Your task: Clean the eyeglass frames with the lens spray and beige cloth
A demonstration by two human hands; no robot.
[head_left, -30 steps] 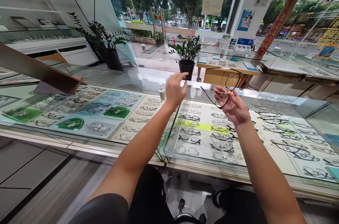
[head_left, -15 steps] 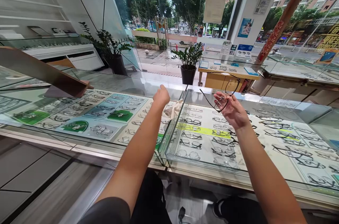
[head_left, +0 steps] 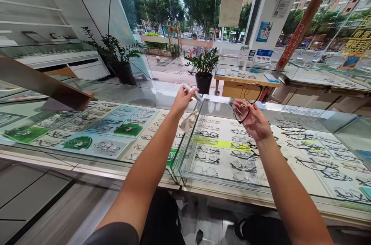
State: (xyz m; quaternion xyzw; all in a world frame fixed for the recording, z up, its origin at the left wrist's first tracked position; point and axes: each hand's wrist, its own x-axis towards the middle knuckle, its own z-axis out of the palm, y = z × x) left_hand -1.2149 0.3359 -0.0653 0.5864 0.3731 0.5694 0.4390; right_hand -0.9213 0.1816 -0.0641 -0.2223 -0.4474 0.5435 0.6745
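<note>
My left hand (head_left: 182,101) is closed around a small white bottle (head_left: 191,92) with a teal end, held tilted above the glass counter. My right hand (head_left: 257,122) grips a pair of dark thin-rimmed eyeglasses (head_left: 252,94) by one side. One lens sticks up past the fingertips and the other hangs in front of the palm. Below the left hand, a crumpled beige cloth (head_left: 189,120) lies near the joint between the two counters. The hands are apart, with the bottle pointing toward the glasses' side.
Under the glass of the right display case (head_left: 214,183) lie rows of eyeglasses; the left display case (head_left: 98,152) holds more, some on green and blue panels. A brown slanted board (head_left: 49,84) stands at left. Potted plants (head_left: 203,79) (head_left: 126,73) stand beyond the counter.
My left hand has risen and shifted right, and the white bottle now shows in it. The eyeglasses have turned a little in my right hand, their temple no longer sticking out leftward.
</note>
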